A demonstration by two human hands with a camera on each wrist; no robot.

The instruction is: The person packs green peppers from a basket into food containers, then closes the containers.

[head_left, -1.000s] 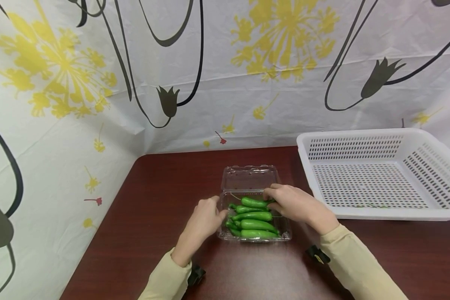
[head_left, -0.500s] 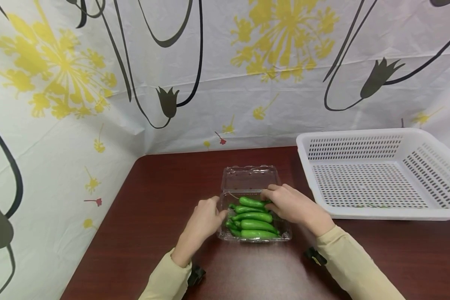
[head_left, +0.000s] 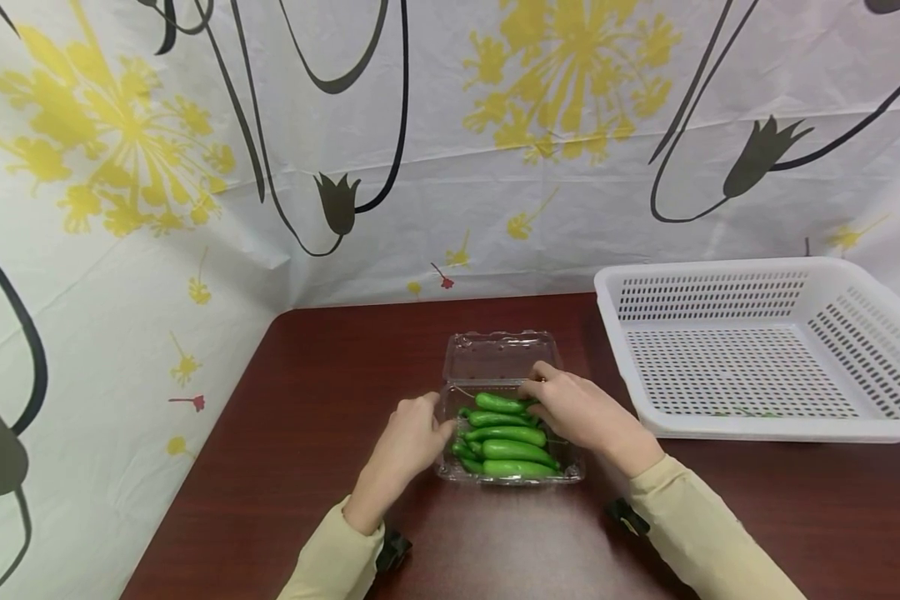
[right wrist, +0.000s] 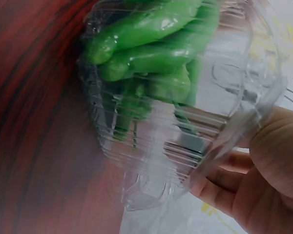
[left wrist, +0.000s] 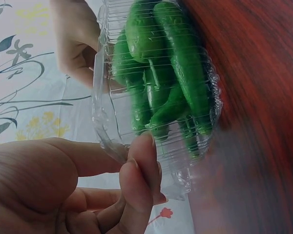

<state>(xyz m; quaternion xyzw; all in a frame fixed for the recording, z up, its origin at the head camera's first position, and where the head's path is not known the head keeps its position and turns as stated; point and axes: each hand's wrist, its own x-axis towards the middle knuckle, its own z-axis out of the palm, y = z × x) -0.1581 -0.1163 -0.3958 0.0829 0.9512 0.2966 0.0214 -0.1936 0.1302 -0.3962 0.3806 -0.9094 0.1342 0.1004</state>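
A clear plastic clamshell box [head_left: 570, 454] stands on the table with its lid [head_left: 495, 357] laid back. Several green chili peppers [head_left: 512, 450] lie side by side in it. My left hand [head_left: 407, 437] holds the left side wall, and in the left wrist view its bent fingers [left wrist: 141, 165] meet the ribbed plastic. Over the far right corner of the box, my right hand [head_left: 581, 410] pinches the right end of the farthest green chili pepper [head_left: 498, 403]. In the right wrist view the box's wall partly covers this hand [right wrist: 263, 170], and its fingertips are hard to see.
A large white slotted plastic basket [head_left: 630, 367] stands on the right, with a few thin green bits [head_left: 746, 412] on its bottom. The dark red wooden table [head_left: 330, 375] extends left of the box. A flower-printed white sheet [head_left: 435, 192] hangs behind and at the left.
My right hand has shifted slightly left, and the farthest chili pepper has moved left and a little farther back with it. The left hand and the box have stayed in place.
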